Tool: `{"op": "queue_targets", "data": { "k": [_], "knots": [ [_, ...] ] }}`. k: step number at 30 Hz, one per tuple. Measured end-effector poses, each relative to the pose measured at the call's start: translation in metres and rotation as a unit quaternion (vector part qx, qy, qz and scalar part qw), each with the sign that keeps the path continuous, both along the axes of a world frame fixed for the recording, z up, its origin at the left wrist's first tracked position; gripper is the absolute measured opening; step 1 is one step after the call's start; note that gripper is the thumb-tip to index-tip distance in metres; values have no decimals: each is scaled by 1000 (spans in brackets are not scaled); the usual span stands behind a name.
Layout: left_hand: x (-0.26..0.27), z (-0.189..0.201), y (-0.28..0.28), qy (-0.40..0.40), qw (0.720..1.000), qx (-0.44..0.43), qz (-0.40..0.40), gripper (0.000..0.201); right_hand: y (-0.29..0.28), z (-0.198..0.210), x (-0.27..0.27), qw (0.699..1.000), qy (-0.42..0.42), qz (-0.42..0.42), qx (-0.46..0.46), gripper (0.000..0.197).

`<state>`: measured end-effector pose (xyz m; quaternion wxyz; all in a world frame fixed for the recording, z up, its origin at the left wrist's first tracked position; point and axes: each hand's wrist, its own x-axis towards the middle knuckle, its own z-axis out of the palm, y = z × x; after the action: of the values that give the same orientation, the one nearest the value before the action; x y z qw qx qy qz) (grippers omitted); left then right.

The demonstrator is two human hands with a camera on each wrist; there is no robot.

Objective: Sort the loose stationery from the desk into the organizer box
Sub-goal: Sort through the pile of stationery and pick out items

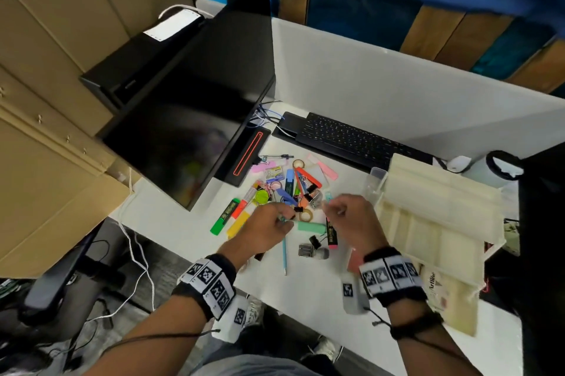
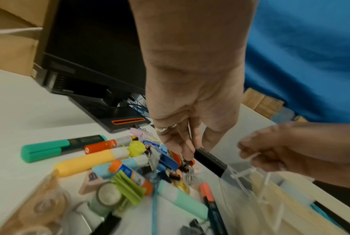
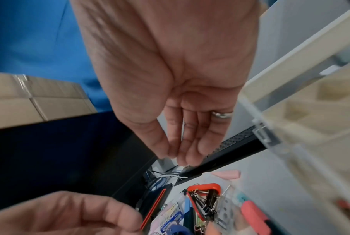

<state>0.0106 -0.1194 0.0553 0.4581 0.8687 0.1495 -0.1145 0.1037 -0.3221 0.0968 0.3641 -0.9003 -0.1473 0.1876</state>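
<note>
Nearest, the left hand [image 1: 269, 227] hovers over the near edge of the stationery pile [image 1: 284, 192] on the white counter [image 1: 183, 232]; its grip looks pinched together on something small, though what it holds I cannot tell. Just beside it, the right hand [image 1: 351, 216] has fingertips drawn together on thin white ties [image 2: 250, 157]. To the right, touching the pile's edge, the cream organizer box [image 1: 434, 213] stands open. Best to carry one kind at a time, lifting clear of the binder clips [image 3: 206, 202] so none snag, then lower into a bare compartment. Beyond lies the keyboard [image 1: 351, 137].
</note>
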Motion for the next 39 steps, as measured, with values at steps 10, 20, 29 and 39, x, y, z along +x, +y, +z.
{"op": "queue_targets", "data": {
  "k": [10, 20, 29, 39],
  "knots": [
    [-21, -7, 62, 0, 1000, 15, 11, 8, 96, -89, 91, 995, -21, -2, -100, 29],
    [-48, -24, 93, 40, 998, 40, 18, 14, 99, -114, 81, 980, -83, 47, -174, 15],
    [-40, -28, 82, 34, 999, 8, 27, 13, 82, -107, 60, 980, -40, 71, -179, 13],
    [-67, -32, 97, 43, 995, 37, 83, 13, 96, -124, 82, 970, -49, -61, -232, 62]
  ]
}}
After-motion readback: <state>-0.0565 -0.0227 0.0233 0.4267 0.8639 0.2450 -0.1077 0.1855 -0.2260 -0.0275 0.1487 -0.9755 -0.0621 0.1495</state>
